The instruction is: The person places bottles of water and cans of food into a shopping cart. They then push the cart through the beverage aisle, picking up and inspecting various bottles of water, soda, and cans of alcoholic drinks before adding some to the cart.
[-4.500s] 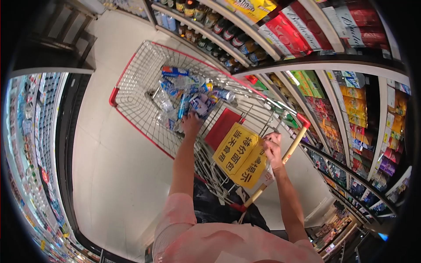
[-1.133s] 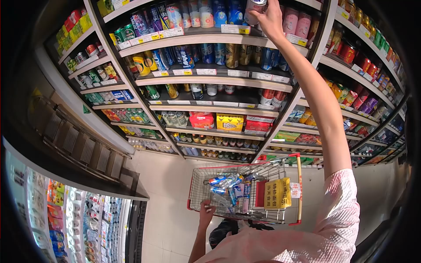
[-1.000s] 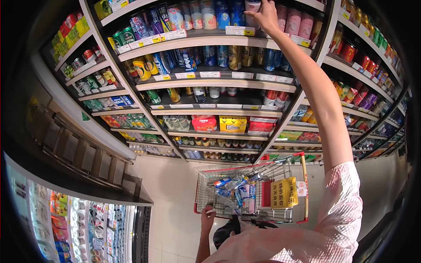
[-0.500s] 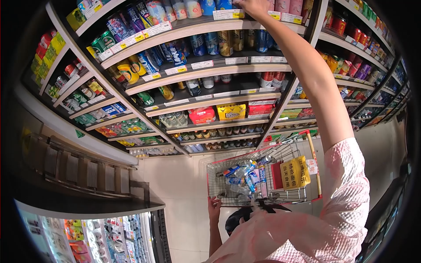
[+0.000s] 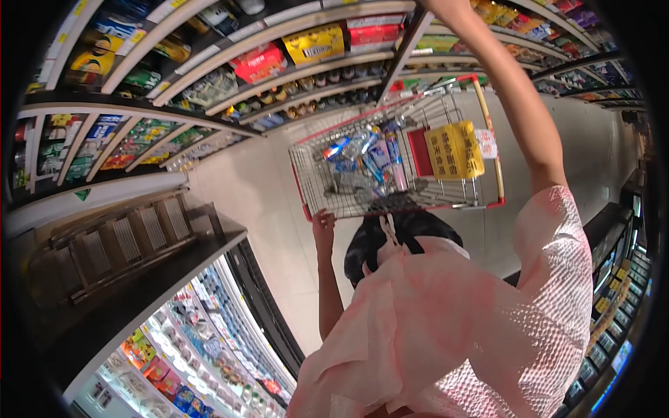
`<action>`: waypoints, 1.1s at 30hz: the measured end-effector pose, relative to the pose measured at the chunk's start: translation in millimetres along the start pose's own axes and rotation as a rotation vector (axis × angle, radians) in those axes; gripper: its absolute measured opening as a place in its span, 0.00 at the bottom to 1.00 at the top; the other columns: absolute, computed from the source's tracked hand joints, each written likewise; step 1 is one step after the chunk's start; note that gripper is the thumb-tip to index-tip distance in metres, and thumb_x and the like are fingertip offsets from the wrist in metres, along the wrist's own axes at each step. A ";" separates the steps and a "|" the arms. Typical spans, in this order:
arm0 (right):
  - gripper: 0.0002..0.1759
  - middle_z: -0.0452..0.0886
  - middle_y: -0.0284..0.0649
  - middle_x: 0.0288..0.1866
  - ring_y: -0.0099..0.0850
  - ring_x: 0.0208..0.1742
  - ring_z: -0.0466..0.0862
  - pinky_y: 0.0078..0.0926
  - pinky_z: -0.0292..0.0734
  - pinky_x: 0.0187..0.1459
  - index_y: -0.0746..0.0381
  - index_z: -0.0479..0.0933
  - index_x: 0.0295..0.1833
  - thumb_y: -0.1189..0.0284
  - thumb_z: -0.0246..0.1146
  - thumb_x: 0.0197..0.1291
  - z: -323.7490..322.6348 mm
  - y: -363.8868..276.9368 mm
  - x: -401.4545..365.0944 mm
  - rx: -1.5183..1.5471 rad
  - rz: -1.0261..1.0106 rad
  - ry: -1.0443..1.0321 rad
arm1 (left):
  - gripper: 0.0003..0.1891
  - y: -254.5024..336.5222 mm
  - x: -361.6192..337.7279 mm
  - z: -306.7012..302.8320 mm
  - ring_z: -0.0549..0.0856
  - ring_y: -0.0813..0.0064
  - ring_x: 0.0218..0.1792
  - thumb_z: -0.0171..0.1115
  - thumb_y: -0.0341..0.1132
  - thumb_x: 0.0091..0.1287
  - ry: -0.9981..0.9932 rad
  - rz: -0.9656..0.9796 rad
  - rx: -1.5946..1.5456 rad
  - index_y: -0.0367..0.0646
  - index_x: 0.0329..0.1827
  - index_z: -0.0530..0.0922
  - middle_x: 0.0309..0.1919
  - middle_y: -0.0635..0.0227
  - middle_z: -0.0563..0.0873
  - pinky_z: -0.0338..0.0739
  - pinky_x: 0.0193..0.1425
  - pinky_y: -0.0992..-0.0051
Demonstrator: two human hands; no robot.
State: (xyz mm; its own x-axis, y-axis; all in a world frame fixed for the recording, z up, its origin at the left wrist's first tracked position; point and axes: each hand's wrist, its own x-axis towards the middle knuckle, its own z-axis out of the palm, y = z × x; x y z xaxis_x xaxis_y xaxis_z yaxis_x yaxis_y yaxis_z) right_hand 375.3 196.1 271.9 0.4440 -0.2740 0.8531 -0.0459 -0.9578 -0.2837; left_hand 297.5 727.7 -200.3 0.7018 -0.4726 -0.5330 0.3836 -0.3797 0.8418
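Observation:
My right arm reaches up to the shelving, and my right hand is cut off by the top edge of the head view, its fingers out of sight. Low on the other side, my left hand hangs just outside the corner of a wire shopping cart, fingers loosely bent and apart, with nothing seen in them. Several blue and clear plastic bottles and packs lie in the cart. A yellow sign with Chinese writing hangs near the cart's handle.
Shelves of drinks cross the top, with a red pack and a yellow pack side by side. A lit chiller stands at lower left, beside a slatted rack. Pale tiled floor lies between them and the cart.
The view has tilted down and turned, so the upper shelves have left the frame and the cart sits higher. My right hand, fully raised at the cans' shelf before, is now mostly out of frame.

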 end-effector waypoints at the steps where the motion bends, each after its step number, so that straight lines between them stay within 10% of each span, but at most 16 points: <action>1: 0.16 0.79 0.46 0.43 0.37 0.42 0.80 0.40 0.76 0.45 0.64 0.74 0.54 0.70 0.72 0.68 3.9 11.3 -75.9 0.018 -0.023 -0.101 | 0.23 2.9 -2.1 1.6 0.89 0.73 0.51 0.68 0.36 0.78 0.001 -0.023 -0.008 0.42 0.72 0.74 0.51 0.65 0.88 0.83 0.56 0.70; 6: 0.16 0.82 0.57 0.51 0.58 0.53 0.84 0.52 0.79 0.57 0.68 0.76 0.54 0.79 0.67 0.61 10.5 35.1 -453.7 0.221 0.671 -0.915 | 0.19 -3.5 18.2 14.8 0.86 0.77 0.37 0.61 0.31 0.77 -0.034 -0.110 0.123 0.38 0.69 0.77 0.34 0.66 0.86 0.81 0.46 0.74; 7: 0.19 0.83 0.53 0.49 0.50 0.46 0.85 0.45 0.81 0.51 0.67 0.76 0.57 0.81 0.67 0.60 5.7 36.3 -514.1 0.196 0.816 -1.084 | 0.19 -7.8 26.6 18.3 0.84 0.79 0.34 0.60 0.30 0.76 -0.057 -0.140 0.146 0.38 0.68 0.77 0.31 0.67 0.85 0.80 0.43 0.75; 13: 0.38 0.80 0.61 0.66 0.60 0.67 0.82 0.55 0.77 0.67 0.61 0.70 0.73 0.66 0.73 0.56 36.2 63.9 -825.3 0.118 1.219 -1.515 | 0.20 -31.5 53.1 71.1 0.84 0.78 0.25 0.56 0.34 0.83 -0.023 -0.221 0.129 0.36 0.73 0.76 0.19 0.71 0.82 0.82 0.37 0.75; 16: 0.56 0.74 0.61 0.73 0.59 0.76 0.75 0.55 0.73 0.73 0.64 0.52 0.86 0.62 0.73 0.57 79.5 67.5 -883.1 0.087 1.511 -1.353 | 0.23 -54.2 25.1 94.1 0.92 0.72 0.40 0.53 0.32 0.86 0.043 -0.254 -0.005 0.38 0.80 0.64 0.37 0.59 0.92 0.87 0.46 0.71; 20: 0.47 0.67 0.55 0.78 0.59 0.82 0.65 0.55 0.68 0.77 0.67 0.60 0.75 0.61 0.75 0.56 126.7 53.9 -914.7 -0.371 1.836 -1.196 | 0.28 -65.0 -4.1 118.2 0.92 0.68 0.50 0.57 0.29 0.83 0.040 -0.290 0.045 0.38 0.82 0.58 0.51 0.55 0.91 0.88 0.50 0.70; 23: 0.42 0.69 0.54 0.75 0.56 0.80 0.68 0.59 0.68 0.77 0.66 0.60 0.74 0.59 0.72 0.63 138.9 53.5 -940.4 -0.478 1.849 -1.123 | 0.27 -70.1 -6.0 131.7 0.92 0.69 0.51 0.59 0.27 0.82 0.044 -0.334 0.050 0.38 0.80 0.62 0.52 0.57 0.90 0.88 0.51 0.72; 33: 0.42 0.87 0.51 0.60 0.50 0.60 0.88 0.43 0.84 0.61 0.64 0.81 0.63 0.66 0.85 0.38 50.8 55.9 -770.9 -0.225 1.487 -1.049 | 0.26 -20.3 29.8 152.6 0.90 0.66 0.52 0.65 0.25 0.75 -0.043 0.045 0.360 0.41 0.75 0.71 0.54 0.60 0.89 0.86 0.51 0.68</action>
State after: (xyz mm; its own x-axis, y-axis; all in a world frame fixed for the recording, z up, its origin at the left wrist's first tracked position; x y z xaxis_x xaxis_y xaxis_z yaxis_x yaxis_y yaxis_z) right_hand 75.9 358.2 -423.8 0.2350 -0.7315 -0.6400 -0.9446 -0.0166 -0.3279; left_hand 219.0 599.9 -246.3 0.6847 -0.5251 -0.5054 0.1118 -0.6095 0.7848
